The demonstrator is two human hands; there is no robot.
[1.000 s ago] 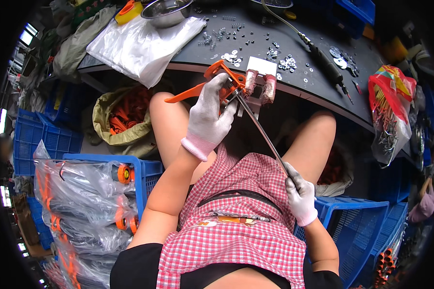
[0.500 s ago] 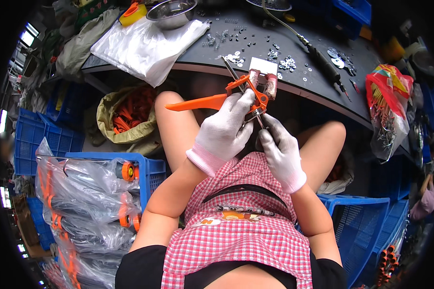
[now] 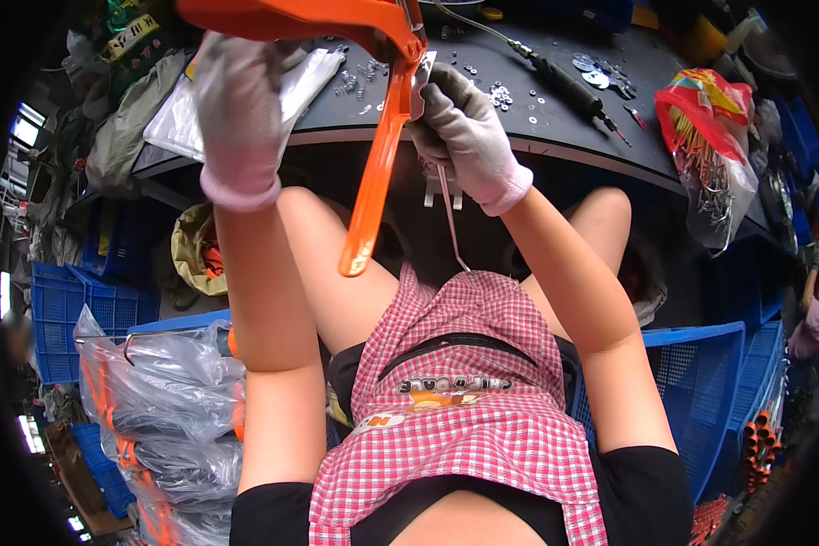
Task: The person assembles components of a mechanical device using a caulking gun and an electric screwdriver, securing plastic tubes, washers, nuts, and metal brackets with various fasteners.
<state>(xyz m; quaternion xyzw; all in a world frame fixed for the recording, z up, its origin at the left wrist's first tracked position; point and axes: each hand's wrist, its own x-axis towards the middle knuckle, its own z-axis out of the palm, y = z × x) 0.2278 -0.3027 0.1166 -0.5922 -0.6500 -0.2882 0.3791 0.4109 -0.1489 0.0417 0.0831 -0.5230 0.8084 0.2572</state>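
Pinching the orange tool (image 3: 379, 187), your right hand (image 3: 469, 136) hides some surface (image 3: 551, 132). Can't tell if your left hand (image 3: 241, 118) grips. Blue baskets (image 3: 687, 391) sit nearby.

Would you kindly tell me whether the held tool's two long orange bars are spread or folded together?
Spread: the upper bar reaches left while the lower bar slants down, well apart.

Small bright windows (image 3: 31, 115) glow beyond the dark workbench (image 3: 555, 123).

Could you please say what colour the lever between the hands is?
The lever is bright orange, best seen in the head view.
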